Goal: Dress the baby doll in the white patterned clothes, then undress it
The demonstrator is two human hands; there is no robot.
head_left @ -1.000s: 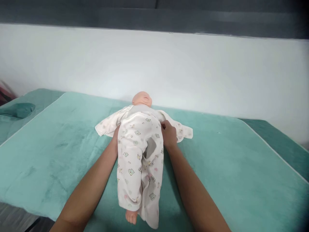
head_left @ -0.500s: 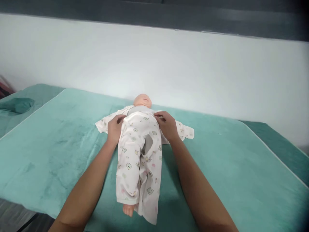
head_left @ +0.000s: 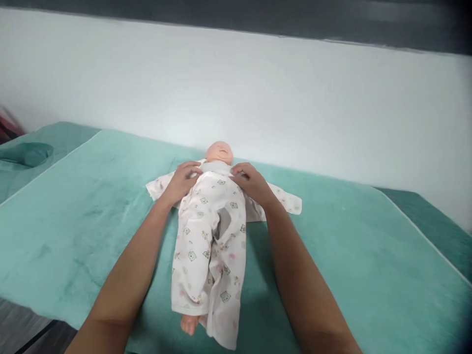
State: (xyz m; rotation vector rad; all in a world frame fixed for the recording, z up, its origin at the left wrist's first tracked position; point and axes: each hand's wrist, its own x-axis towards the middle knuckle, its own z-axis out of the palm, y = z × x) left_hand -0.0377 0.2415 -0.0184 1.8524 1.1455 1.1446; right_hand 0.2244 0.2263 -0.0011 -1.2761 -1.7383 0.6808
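A baby doll [head_left: 220, 152] lies on its back, head at the far side. Patterned white trousers [head_left: 210, 216] cover its legs up to the belly. One foot [head_left: 189, 324] sticks out of a trouser leg; the other trouser leg lies flat at its end. A matching long-sleeved top [head_left: 289, 200] is spread beneath it, and pale fabric [head_left: 216, 168] covers the chest. My left hand [head_left: 183, 183] pinches the waistband at its left edge, thumb and fingers curled. My right hand [head_left: 253, 184] grips the opposite edge the same way; both sets of fingertips are partly hidden.
A green padded cover [head_left: 354, 255] spreads under the doll. Behind it rises a white wall [head_left: 295, 108] with a dark band on top. Folded green cloth [head_left: 27, 153] lies at the far left, and the surface's edge shows at lower left.
Both hands have moved up and inward from the sides of the waist toward the doll's chest. The trouser legs have shifted slightly left in view.
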